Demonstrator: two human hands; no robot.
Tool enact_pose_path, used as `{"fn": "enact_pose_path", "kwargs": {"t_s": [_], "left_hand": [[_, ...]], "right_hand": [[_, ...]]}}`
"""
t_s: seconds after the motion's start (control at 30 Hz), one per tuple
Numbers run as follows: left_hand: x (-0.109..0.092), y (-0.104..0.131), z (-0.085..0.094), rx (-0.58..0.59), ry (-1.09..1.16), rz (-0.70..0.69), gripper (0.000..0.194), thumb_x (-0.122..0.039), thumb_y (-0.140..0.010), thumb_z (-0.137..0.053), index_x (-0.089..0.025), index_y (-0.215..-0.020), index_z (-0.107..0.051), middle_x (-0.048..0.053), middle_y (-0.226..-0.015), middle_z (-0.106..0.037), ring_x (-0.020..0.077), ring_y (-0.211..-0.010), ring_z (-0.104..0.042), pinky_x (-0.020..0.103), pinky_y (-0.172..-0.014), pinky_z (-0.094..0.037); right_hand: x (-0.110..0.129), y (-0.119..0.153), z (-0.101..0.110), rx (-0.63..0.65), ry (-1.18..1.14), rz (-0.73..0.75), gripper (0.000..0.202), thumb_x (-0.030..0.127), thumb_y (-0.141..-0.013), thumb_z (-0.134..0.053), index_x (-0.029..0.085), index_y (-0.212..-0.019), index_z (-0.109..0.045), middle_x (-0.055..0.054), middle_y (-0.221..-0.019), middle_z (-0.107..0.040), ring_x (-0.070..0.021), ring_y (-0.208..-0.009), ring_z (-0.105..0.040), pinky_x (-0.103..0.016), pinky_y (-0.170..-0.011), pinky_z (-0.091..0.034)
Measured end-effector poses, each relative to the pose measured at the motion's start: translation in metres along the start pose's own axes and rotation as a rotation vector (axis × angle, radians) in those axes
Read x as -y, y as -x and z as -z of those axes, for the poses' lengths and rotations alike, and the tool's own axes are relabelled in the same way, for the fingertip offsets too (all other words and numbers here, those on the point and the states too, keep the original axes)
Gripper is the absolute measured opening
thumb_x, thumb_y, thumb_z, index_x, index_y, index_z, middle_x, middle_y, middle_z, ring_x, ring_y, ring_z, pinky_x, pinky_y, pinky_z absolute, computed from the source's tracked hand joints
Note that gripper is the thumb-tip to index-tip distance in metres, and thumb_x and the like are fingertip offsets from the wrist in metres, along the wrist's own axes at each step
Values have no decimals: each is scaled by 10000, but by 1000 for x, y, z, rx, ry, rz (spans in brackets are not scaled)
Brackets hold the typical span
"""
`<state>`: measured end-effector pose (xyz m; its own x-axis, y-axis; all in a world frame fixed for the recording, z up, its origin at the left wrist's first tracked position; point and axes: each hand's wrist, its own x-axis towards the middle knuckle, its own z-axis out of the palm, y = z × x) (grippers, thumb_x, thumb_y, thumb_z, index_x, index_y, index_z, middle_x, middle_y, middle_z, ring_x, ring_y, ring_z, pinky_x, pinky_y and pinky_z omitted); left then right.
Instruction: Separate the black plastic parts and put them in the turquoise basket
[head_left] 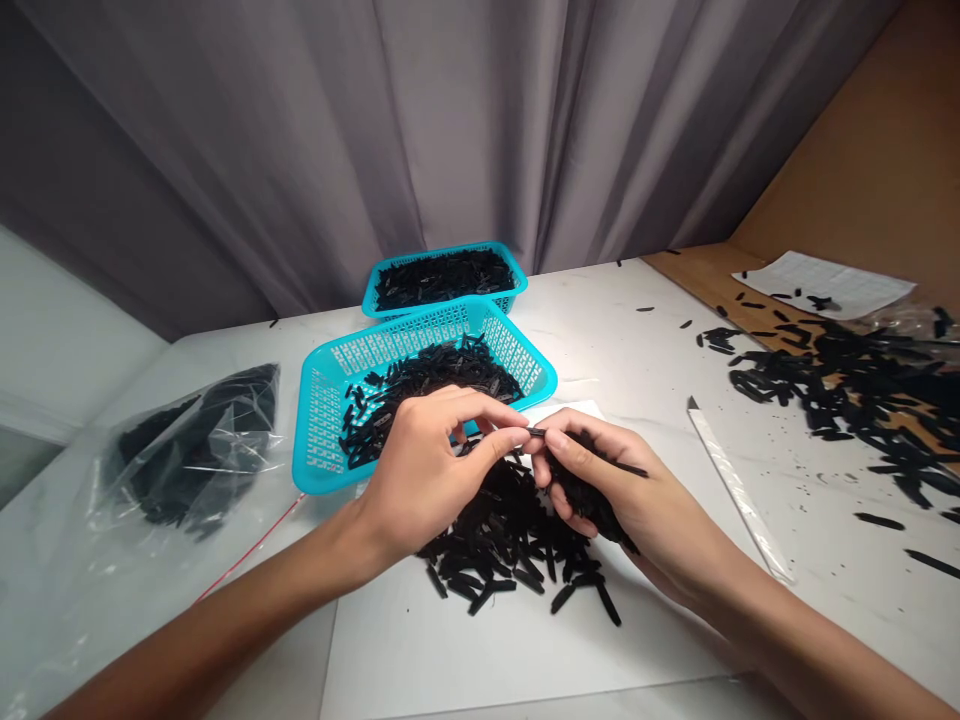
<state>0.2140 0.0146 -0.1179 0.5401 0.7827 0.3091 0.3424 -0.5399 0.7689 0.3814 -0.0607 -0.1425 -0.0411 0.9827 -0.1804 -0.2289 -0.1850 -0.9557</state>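
My right hand (615, 470) is closed around a bunch of small black strips (589, 495), some poking out past the fingers. Between its thumb and forefinger one black strip (537, 433) sticks out to the left. The thumb and forefinger of my left hand (442, 455) pinch the other end of that strip. Below both hands a loose pile of black strips (495, 540) lies on a white sheet (420, 660). Just behind my left hand stands a blue plastic basket (319, 400), partly filled with the same kind of strips.
Farther back stands a second blue basket (371, 300) full of black pieces. A clear plastic bag (225, 450) of black material lies at left. On the right are a white-handled craft knife (739, 490), scattered black strips (840, 380) and a paper sheet (832, 285). A grey curtain (450, 130) hangs behind.
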Motion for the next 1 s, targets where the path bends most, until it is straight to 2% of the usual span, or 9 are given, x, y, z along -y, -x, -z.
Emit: {"fn": "enact_pose_path", "kwargs": {"t_s": [0.23,0.47,0.7,0.83,1.0], "left_hand": [[1,1,1,-10,3,-10,63,-201,-859,-722,-243,-856,-768,-62,-835,-762,98,-762,-627,225,-657,-442],[0,1,0,-17,4,-9,75,-175,-857,-720,-239,-838,-754,-68,-827,-756,96,-761,-636,227,-675,-447],[1,1,0,-16,-14,-15,76,-170,-861,-714,-237,-848,-749,-63,-835,-752,97,-765,-638,225,-672,-451],[1,2,0,-14,-49,-85,67,-168,-878,-696,-218,-866,-739,-45,-827,-735,101,-763,-625,230,-664,-443],[0,1,1,11,-84,-164,120,-175,-919,-650,-184,-812,-704,-45,-779,-710,90,-742,-605,224,-714,-438]], "right_hand": [[0,1,0,17,103,86,242,412,-976,-552,203,-867,-606,20,-736,-556,-81,-531,-498,-178,-422,-370],[2,4,-2,-71,227,157,230,417,-981,-548,217,-869,-550,32,-734,-559,-79,-539,-501,-182,-439,-392],[2,5,-1,-64,271,214,187,386,-990,-538,224,-901,-567,23,-751,-566,-97,-576,-526,-200,-475,-423],[2,4,-1,-65,235,193,201,397,-982,-549,223,-884,-575,21,-747,-563,-102,-577,-521,-201,-477,-431],[1,3,-2,-49,153,118,318,462,-971,-544,203,-790,-575,5,-756,-571,-95,-561,-502,-186,-438,-400]]}}
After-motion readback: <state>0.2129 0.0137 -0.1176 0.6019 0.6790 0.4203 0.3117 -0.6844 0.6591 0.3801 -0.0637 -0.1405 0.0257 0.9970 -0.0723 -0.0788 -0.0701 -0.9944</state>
